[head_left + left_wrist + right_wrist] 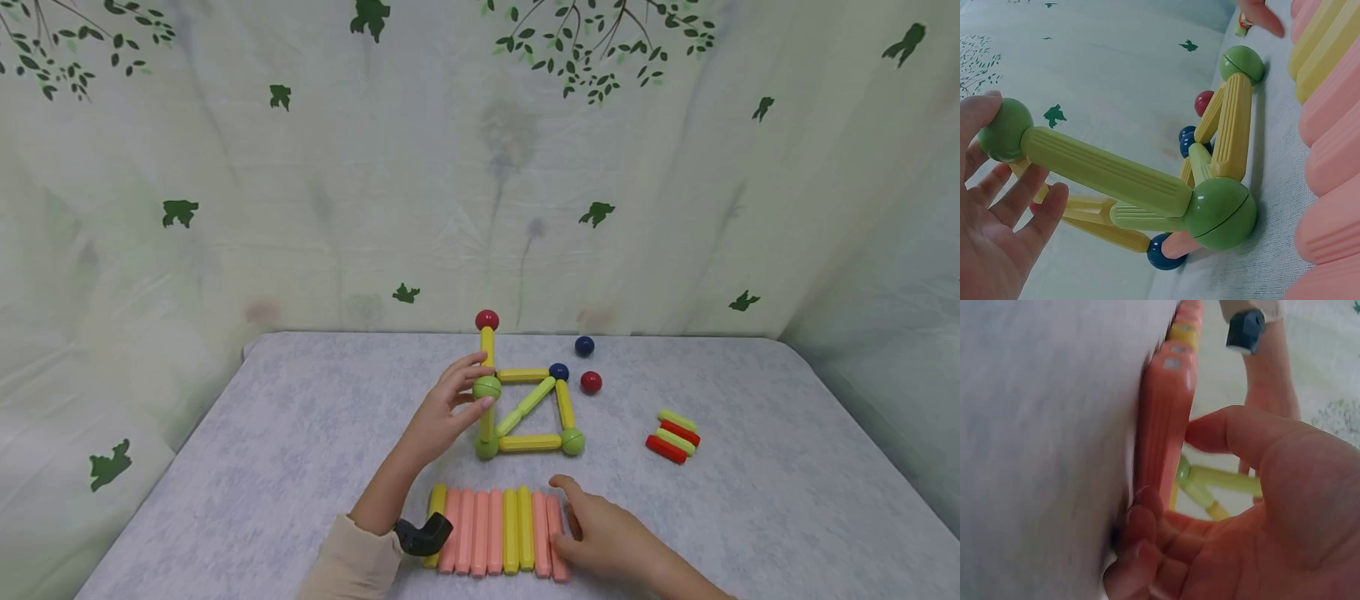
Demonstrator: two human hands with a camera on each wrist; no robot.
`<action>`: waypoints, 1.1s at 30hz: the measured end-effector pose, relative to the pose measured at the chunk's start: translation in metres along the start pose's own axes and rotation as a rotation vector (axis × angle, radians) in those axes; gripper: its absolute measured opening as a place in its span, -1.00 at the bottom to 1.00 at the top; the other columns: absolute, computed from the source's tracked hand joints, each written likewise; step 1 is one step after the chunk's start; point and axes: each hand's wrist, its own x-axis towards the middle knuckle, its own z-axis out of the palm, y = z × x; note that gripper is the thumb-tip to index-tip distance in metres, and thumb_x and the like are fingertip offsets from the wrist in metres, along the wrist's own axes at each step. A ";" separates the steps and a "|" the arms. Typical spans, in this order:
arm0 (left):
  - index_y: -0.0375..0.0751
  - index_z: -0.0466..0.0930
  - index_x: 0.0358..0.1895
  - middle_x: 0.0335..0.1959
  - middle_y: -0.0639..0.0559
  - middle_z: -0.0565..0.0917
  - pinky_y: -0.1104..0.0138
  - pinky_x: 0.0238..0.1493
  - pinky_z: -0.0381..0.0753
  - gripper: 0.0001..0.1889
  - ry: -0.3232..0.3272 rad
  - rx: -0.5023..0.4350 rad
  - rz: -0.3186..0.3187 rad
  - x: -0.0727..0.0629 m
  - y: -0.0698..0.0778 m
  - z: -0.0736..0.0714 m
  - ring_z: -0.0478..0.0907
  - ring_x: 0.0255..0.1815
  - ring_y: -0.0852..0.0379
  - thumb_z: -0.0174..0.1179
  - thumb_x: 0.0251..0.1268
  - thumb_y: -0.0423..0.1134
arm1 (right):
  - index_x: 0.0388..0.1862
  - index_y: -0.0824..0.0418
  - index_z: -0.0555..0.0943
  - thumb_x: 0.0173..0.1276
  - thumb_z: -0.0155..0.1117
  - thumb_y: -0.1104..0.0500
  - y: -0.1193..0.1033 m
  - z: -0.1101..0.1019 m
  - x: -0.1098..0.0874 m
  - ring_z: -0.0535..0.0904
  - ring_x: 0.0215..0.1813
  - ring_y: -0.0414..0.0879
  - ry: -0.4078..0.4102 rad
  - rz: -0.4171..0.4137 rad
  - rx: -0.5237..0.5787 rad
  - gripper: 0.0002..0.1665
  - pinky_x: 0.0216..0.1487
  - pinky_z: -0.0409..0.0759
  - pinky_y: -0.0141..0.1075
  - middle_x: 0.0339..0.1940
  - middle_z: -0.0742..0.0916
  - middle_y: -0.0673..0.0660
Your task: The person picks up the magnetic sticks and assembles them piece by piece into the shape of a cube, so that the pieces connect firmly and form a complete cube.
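Assembly status: one joined frame of ribbed yellow plastic rods and smooth plastic balls stands on the pale grey-blue table [262,467], at centre. In the base, the yellow front rod [530,443], yellow right rod [565,404] and yellow rear rod [523,376] are in place. A light green diagonal rod [534,400] runs from the near-left green base ball [487,450] to the blue corner ball [558,372]; a green corner ball [572,442] closes the near-right corner.

The left side is raised: a yellow upright rod [1107,172] connects the near-left base ball to a green upper ball [487,387], and a red ball [487,320] lies beyond it.

Left hand [450,408]: grasps the green upper ball, thumb at the near side, fingers behind. Right hand [603,529]: grasps the rightmost pink rod [557,537] between thumb and fingers; this rod lies at the end of the row, in front of the frame.

Not yet joined: the remaining row of pink rods [480,533] and yellow rods [518,529]; a loose blue ball [584,346] and a loose red ball [591,382] beyond the frame's right side; and a group of short red and light green rods [673,436] farther right.

Judged progress: the base appears complete and the left side largely built. The two right corners carry no uprights, so the right side appears outstanding.
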 end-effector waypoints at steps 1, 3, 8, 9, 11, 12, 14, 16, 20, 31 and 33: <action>-0.36 0.36 0.12 0.32 -0.18 0.15 0.10 0.03 0.39 -0.64 -0.002 -0.002 -0.003 0.000 0.000 0.000 0.32 0.13 -0.01 0.07 0.25 -0.41 | 0.20 0.20 0.26 0.08 0.26 0.04 -0.002 0.002 -0.001 0.32 -0.68 -0.16 -0.002 0.021 -0.017 -0.29 -0.69 0.19 -0.36 -0.64 0.47 -0.01; -0.36 0.36 0.12 0.32 -0.17 0.15 0.11 0.03 0.39 -0.63 -0.003 -0.003 -0.008 0.000 0.000 0.000 0.32 0.12 -0.01 0.07 0.25 -0.41 | 0.17 0.22 0.29 0.05 0.24 0.11 -0.007 0.005 -0.002 0.35 -0.71 -0.15 -0.001 0.066 -0.037 -0.32 -0.70 0.21 -0.35 -0.65 0.47 0.00; -0.37 0.35 0.13 0.32 -0.16 0.14 0.11 0.03 0.39 -0.63 -0.003 -0.002 -0.015 0.000 -0.002 0.000 0.32 0.12 -0.01 0.08 0.25 -0.40 | -0.04 0.24 0.39 0.06 0.27 0.21 -0.012 -0.003 0.001 0.35 -0.68 -0.14 0.085 0.090 -0.091 -0.53 -0.68 0.26 -0.36 -0.67 0.46 0.02; -0.37 0.35 0.13 0.32 -0.16 0.14 0.11 0.03 0.39 -0.63 -0.005 -0.002 -0.017 0.000 -0.002 0.000 0.32 0.12 -0.01 0.08 0.25 -0.40 | -0.10 0.23 0.41 0.06 0.28 0.21 -0.012 -0.007 0.003 0.35 -0.67 -0.14 0.113 0.086 -0.095 -0.59 -0.67 0.27 -0.36 -0.66 0.45 0.02; -0.36 0.35 0.13 0.32 -0.16 0.14 0.11 0.03 0.38 -0.62 -0.007 -0.001 -0.018 0.000 -0.002 0.000 0.32 0.12 -0.01 0.08 0.25 -0.39 | -0.19 0.20 0.45 0.06 0.30 0.21 -0.012 -0.015 0.007 0.35 -0.62 -0.15 0.171 0.065 -0.077 -0.68 -0.63 0.29 -0.36 -0.64 0.46 0.02; -0.36 0.35 0.13 0.32 -0.16 0.14 0.11 0.03 0.39 -0.62 -0.007 0.001 -0.018 0.000 -0.002 0.000 0.32 0.12 -0.01 0.08 0.25 -0.39 | -0.21 0.19 0.47 0.07 0.30 0.22 -0.012 -0.020 0.009 0.36 -0.59 -0.16 0.203 0.048 -0.048 -0.71 -0.60 0.32 -0.36 -0.61 0.48 0.01; -0.34 0.35 0.14 0.32 -0.15 0.14 0.11 0.03 0.39 -0.62 -0.008 0.002 -0.017 0.000 -0.003 0.000 0.33 0.12 -0.01 0.08 0.25 -0.39 | -0.19 0.16 0.52 0.09 0.31 0.25 -0.012 -0.030 0.014 0.39 -0.49 -0.16 0.281 -0.010 0.009 -0.73 -0.53 0.40 -0.36 -0.48 0.53 0.00; -0.34 0.35 0.14 0.32 -0.15 0.14 0.11 0.03 0.39 -0.62 -0.008 0.003 -0.014 0.000 -0.003 0.000 0.33 0.11 -0.02 0.08 0.25 -0.39 | -0.12 0.13 0.55 0.11 0.32 0.26 -0.013 -0.040 0.017 0.41 -0.40 -0.14 0.368 -0.093 0.060 -0.69 -0.45 0.46 -0.37 -0.36 0.56 0.00; -0.38 0.34 0.14 0.32 -0.15 0.14 0.11 0.03 0.39 -0.61 -0.010 0.001 -0.016 0.000 -0.003 0.000 0.32 0.13 -0.02 0.08 0.25 -0.38 | -0.04 0.09 0.57 0.13 0.32 0.25 -0.014 -0.058 0.025 0.40 -0.29 -0.12 0.513 -0.298 0.073 -0.63 -0.35 0.50 -0.38 -0.22 0.55 -0.01; -0.39 0.36 0.12 0.32 -0.18 0.14 0.12 0.04 0.39 -0.62 0.003 0.004 -0.038 0.000 0.000 0.001 0.31 0.14 -0.04 0.10 0.23 -0.39 | -0.06 0.17 0.57 0.13 0.31 0.21 -0.033 -0.078 0.049 0.45 -0.17 -0.14 0.563 -0.529 0.087 -0.65 -0.19 0.52 -0.28 -0.13 0.57 0.00; -0.38 0.36 0.12 0.32 -0.18 0.14 0.13 0.04 0.39 -0.62 0.007 0.004 -0.041 0.001 -0.003 0.002 0.30 0.14 -0.04 0.10 0.23 -0.39 | -0.07 0.17 0.58 0.12 0.31 0.23 -0.034 -0.079 0.051 0.46 -0.17 -0.14 0.556 -0.540 0.094 -0.66 -0.17 0.52 -0.27 -0.13 0.57 0.00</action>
